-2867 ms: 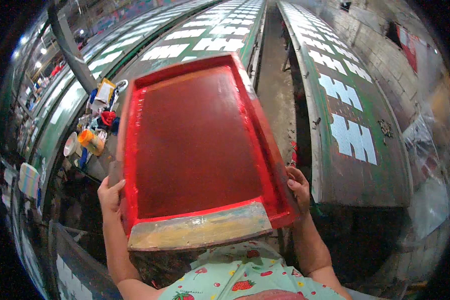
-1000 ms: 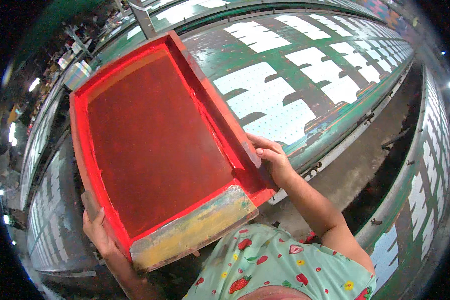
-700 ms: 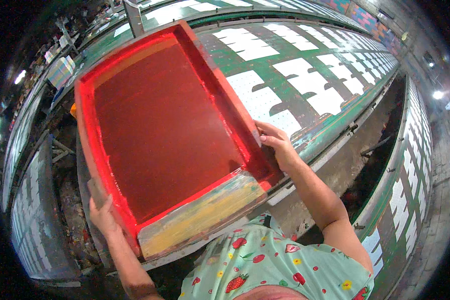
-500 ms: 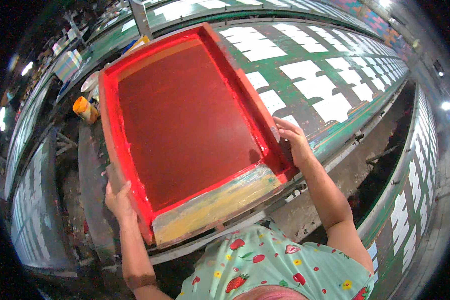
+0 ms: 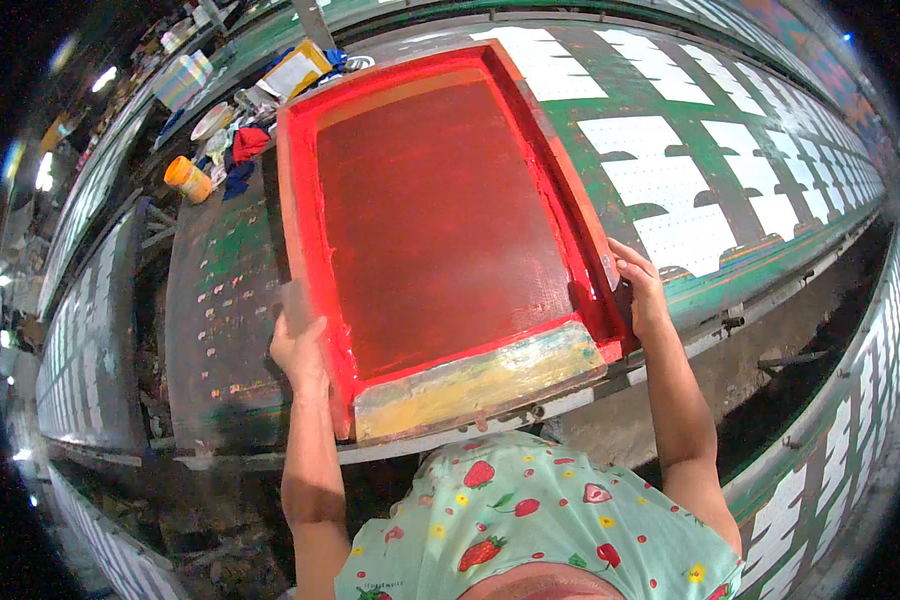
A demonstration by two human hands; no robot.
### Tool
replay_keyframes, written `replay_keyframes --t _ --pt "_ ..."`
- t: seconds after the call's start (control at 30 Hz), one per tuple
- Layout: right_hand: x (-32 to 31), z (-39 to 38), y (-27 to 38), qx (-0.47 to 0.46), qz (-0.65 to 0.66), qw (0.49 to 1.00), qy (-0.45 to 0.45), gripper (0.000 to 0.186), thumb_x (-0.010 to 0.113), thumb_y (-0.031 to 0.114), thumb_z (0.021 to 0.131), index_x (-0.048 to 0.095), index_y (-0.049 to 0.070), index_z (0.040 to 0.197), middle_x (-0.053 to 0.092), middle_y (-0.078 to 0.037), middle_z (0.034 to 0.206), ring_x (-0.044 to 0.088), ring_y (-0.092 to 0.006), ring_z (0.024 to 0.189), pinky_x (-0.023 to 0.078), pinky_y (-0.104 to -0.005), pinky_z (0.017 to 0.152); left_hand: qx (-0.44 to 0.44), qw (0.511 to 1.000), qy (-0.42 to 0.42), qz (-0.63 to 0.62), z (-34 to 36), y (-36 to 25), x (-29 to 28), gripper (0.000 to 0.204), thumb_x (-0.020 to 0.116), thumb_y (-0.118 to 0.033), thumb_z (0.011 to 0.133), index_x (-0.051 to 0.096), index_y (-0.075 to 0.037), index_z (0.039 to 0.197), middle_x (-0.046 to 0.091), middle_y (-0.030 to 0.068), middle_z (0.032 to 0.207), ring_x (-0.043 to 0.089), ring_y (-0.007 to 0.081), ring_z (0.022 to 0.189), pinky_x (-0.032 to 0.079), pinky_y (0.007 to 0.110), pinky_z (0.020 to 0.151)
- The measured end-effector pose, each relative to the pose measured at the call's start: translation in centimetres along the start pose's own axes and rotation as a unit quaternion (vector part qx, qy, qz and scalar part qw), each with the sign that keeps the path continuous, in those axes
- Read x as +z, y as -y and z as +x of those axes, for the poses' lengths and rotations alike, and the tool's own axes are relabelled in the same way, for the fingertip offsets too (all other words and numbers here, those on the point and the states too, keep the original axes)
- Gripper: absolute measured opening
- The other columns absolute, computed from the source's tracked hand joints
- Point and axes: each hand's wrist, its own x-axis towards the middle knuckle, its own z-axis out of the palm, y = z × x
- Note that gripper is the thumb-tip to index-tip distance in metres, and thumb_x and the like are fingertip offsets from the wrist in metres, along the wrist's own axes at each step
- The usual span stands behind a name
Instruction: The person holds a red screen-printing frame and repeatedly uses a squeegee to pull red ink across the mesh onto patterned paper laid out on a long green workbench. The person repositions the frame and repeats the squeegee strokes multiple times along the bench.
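A large screen-printing frame (image 5: 430, 230) lies tilted slightly in front of me. Its mesh is dark red, bright red ink coats the inner edges, and the near end is stained yellow and grey. My left hand (image 5: 300, 350) grips the left rail near the close corner, thumb on top and the other fingers hidden. On the opposite rail, my right hand (image 5: 642, 290) holds the outer side near the close right corner, its fingers curled against the edge. Whether the frame touches the table (image 5: 215, 340) beneath, I cannot tell.
White cut fabric pieces (image 5: 660, 190) lie in rows on the green table to the right. An orange jar (image 5: 188, 180) stands at the left, near crumpled red and dark cloths (image 5: 250, 143). Behind the frame sits a yellow-edged packet (image 5: 295, 72). A post (image 5: 313, 22) rises at the back.
Both hands have shifted the frame rightward along the table. It now covers the white pieces that showed beside its right rail, and more tabletop and the cloths show at left. The view has turned slightly.
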Motion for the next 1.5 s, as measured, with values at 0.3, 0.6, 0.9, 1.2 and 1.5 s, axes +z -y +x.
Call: replay_keyframes --t 0.3,0.6,0.9,1.2,1.5 --pt "-5.4 1.0 -0.1 -0.013 0.058 0.998 0.016 0.065 0.067 0.020 0.099 0.062 -0.009 0.157 0.073 -0.021 0.149 0.070 -0.0287 0.137 0.050 -0.0405 0.120 0.024 0.999 0.004 0.042 -2.7 -0.1 5.0 0.064 0.085 0.007 0.085 0.069 0.003 0.146 0.078 0.0078 0.130 0.075 0.0214 0.114 0.057 0.037 0.106" --pt "-6.8 0.5 0.3 -0.010 -0.002 1.000 -0.001 0.068 0.072 0.018 0.099 0.058 -0.004 0.162 0.067 -0.022 0.156 0.064 -0.0312 0.144 0.046 -0.0433 0.125 0.016 0.998 0.007 0.063 -3.5 0.0 6.7 0.059 0.084 0.005 0.086 0.072 0.001 0.144 0.079 0.0077 0.129 0.075 0.0193 0.115 0.056 0.035 0.105" --pt "1.4 -8.9 3.9 -0.269 -0.442 0.813 0.267 0.053 0.087 0.012 0.089 0.076 0.010 0.141 0.070 -0.017 0.148 0.065 -0.0386 0.137 0.051 -0.0520 0.118 -0.001 0.996 0.016 0.088 -2.6 1.7 6.7 0.060 0.086 0.003 0.084 0.073 0.001 0.143 0.081 0.0106 0.128 0.076 0.0207 0.115 0.058 0.037 0.104" --pt "7.6 -12.0 2.6 -0.338 -0.565 0.692 0.296 0.048 0.083 0.009 0.083 0.078 0.010 0.131 0.076 -0.011 0.136 0.072 -0.0326 0.124 0.057 -0.0515 0.103 0.005 0.985 0.014 0.170 -3.0 1.3 7.1 0.052 0.087 0.000 0.085 0.075 0.001 0.136 0.083 0.0122 0.123 0.078 0.0246 0.114 0.058 0.040 0.102" --pt "14.9 -10.7 2.5 -0.274 -0.660 0.639 0.285 0.049 0.075 0.003 0.086 0.079 0.014 0.133 0.081 -0.011 0.123 0.076 -0.0361 0.115 0.060 -0.0503 0.098 0.039 0.978 0.002 0.203 -2.0 3.7 6.6 0.065 0.093 -0.017 0.084 0.071 0.001 0.141 0.080 0.0232 0.127 0.077 0.0401 0.120 0.058 0.047 0.106"
